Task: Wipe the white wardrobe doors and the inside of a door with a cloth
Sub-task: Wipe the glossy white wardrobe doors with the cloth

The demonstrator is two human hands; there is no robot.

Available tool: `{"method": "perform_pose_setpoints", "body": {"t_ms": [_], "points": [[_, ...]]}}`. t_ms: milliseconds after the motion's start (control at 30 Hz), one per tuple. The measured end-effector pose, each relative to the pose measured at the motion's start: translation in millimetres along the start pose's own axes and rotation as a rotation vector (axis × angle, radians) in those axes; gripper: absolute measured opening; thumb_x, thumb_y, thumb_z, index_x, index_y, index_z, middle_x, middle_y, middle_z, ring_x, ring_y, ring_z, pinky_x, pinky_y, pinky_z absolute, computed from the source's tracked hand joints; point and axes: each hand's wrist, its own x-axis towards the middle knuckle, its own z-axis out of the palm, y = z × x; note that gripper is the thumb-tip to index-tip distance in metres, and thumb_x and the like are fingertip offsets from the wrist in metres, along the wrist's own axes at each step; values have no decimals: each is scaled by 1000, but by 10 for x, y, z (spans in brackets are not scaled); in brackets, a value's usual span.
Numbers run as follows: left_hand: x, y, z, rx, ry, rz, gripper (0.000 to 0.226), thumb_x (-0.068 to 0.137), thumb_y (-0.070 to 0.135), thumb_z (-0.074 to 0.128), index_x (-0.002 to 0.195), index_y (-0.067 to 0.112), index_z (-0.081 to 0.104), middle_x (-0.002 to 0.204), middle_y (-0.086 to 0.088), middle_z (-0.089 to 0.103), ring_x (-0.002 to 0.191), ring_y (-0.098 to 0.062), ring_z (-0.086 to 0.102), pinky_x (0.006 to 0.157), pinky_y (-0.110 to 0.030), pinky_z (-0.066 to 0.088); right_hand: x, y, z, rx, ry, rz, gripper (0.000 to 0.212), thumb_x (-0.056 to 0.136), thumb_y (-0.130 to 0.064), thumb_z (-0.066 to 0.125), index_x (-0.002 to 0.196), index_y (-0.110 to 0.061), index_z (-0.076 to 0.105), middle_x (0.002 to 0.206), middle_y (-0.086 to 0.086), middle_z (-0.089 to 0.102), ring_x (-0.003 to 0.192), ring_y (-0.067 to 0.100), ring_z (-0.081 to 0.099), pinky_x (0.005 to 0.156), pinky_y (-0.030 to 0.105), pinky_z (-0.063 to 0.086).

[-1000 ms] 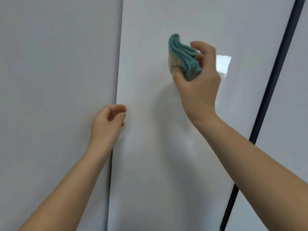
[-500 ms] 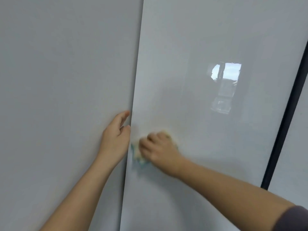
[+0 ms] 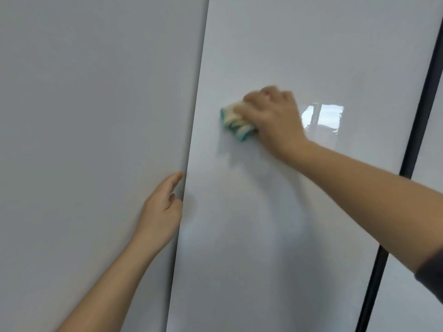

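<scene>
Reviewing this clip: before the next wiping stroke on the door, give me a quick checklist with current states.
1. cloth in the right hand grip: ok, bunched under the fingers.
2. cloth against the door: ok, pressed to the panel.
3. left hand at the door's left edge: ok.
4. left hand's fingers hooked behind that edge: cannot tell.
5. Panel below the cloth unobstructed: ok.
6. Dirt remaining on the door: cannot tell, surface glossy and picture blurred.
</scene>
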Motion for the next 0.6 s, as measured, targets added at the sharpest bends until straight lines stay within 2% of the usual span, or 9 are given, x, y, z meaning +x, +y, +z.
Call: {"method": "perform_pose_setpoints", "body": {"t_ms": [67, 133, 200, 233, 300, 367, 467, 567, 600], "points": [[-1, 1, 6, 7, 12, 7, 56, 94, -5, 39, 145, 17, 42, 146, 9, 45, 132, -1, 39, 114, -27, 30, 74, 143, -56, 35, 2, 131, 20, 82, -20, 65, 101, -22, 72, 102, 3, 67, 88, 33, 60, 70, 35, 40], [-3, -1, 26, 19, 32, 21, 55, 94, -5, 40, 145, 16, 42, 145, 9, 45, 131, 0, 40, 110, -20, 30, -133, -10, -95, 114, -27, 83, 17, 89, -19, 60, 101, -18, 72, 101, 8, 67, 84, 34, 59, 68, 36, 42], [-13, 6, 61, 41, 54, 43, 53, 94, 3, 43, 145, 17, 42, 143, 13, 44, 128, -1, 41, 104, -14, 30, -618, -353, -200, 254, -124, -108, 25, 101, -17, 47, 100, -13, 72, 99, 11, 68, 80, 32, 59, 67, 37, 45], [-20, 6, 81, 68, 61, 69, 54, 92, 5, 45, 145, 17, 43, 140, 16, 43, 127, -2, 42, 103, -15, 31, -934, -541, -302, 319, -222, -218, 29, 103, -16, 43, 99, -14, 71, 99, 10, 67, 79, 31, 59, 68, 38, 45], [-14, -12, 128, 133, 63, 117, 54, 92, 3, 47, 144, 17, 44, 136, 19, 43, 127, -3, 43, 108, -23, 33, -1530, -836, -548, 386, -422, -422, 25, 104, -17, 44, 96, -17, 68, 100, 5, 64, 79, 28, 57, 68, 36, 44], [10, -14, 180, 175, 46, 125, 56, 93, 4, 49, 146, 19, 41, 143, 16, 42, 133, -5, 40, 112, -26, 30, -1856, -903, -705, 403, -515, -560, 22, 103, -17, 45, 95, -20, 66, 102, 2, 62, 81, 25, 57, 69, 34, 43], [123, 89, 312, 271, 25, 200, 59, 94, 7, 52, 149, 21, 36, 155, 9, 32, 143, -6, 28, 112, -18, 19, -1580, -482, -626, 401, -424, -548, 24, 104, -16, 44, 99, -19, 68, 106, 4, 65, 85, 27, 60, 69, 35, 46], [299, 311, 468, 358, 22, 297, 59, 95, 13, 52, 150, 23, 33, 160, 9, 21, 148, -6, 14, 111, -16, 13, -895, 255, -476, 253, -188, -356, 31, 102, -13, 39, 105, -15, 71, 110, 11, 67, 90, 34, 62, 72, 39, 48], [359, 385, 523, 377, 24, 328, 59, 95, 13, 52, 151, 23, 32, 161, 8, 18, 149, -7, 11, 112, -17, 12, -683, 519, -471, 190, -117, -256, 29, 99, -13, 43, 107, -15, 71, 110, 12, 67, 90, 36, 62, 73, 40, 47]]}}
